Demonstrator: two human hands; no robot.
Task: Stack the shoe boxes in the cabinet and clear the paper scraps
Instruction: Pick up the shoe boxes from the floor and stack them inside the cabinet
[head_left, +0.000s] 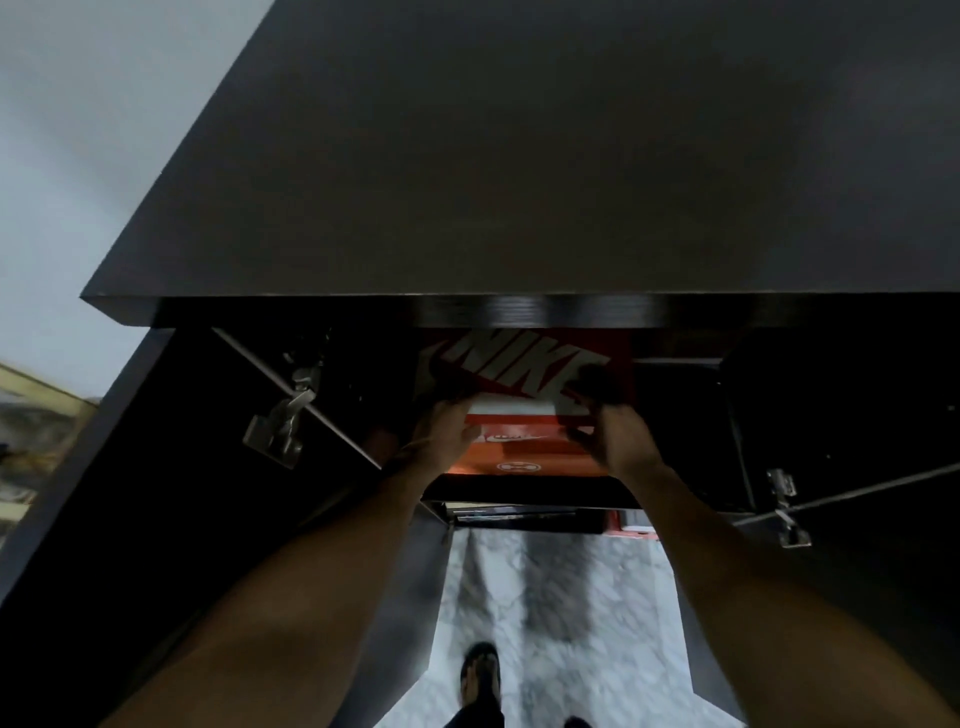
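The dark cabinet (519, 156) fills most of my view, its top slab jutting over the opening and hiding the shelf's depth. Its doors (156, 467) stand open on both sides, crowding my arms. Below lies marble floor (545, 597). The red shoe box (519, 364) sits at the shelf's front edge, my left hand (447, 431) and right hand (608, 431) gripping its near corners. A metal hinge (283, 421) hangs just left.

My left hand (448, 435) and right hand (609, 434) grip the front corners of an orange-red shoe box (524, 366) inside the dark cabinet (519, 156), just under its top panel. The left door (197, 467) stands open, showing its metal hinge (283, 421). Below, my sandalled foot (480, 670) stands on the marble floor (550, 587).
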